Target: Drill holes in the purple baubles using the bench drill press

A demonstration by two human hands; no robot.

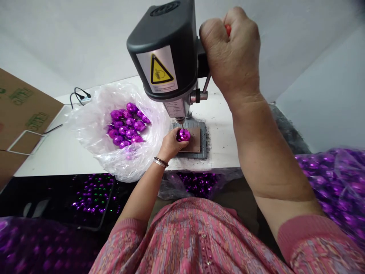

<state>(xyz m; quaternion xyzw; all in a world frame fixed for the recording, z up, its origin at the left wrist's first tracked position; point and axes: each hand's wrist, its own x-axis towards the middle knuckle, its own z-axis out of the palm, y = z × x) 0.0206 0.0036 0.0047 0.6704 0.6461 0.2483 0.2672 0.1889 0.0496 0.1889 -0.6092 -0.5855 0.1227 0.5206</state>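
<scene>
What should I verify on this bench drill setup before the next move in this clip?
1. Left hand holds the faceted magenta bauble below the drill bit: ok.
2. Left fingers stay to the side of the bit: ok.
3. Right hand grips the red-tipped feed lever: ok.
4. Bit tip has entered the bauble: cannot tell.
5. Bauble is seated on the brown pad on the grey drill base: cannot tell; the left hand hides the contact.
</scene>
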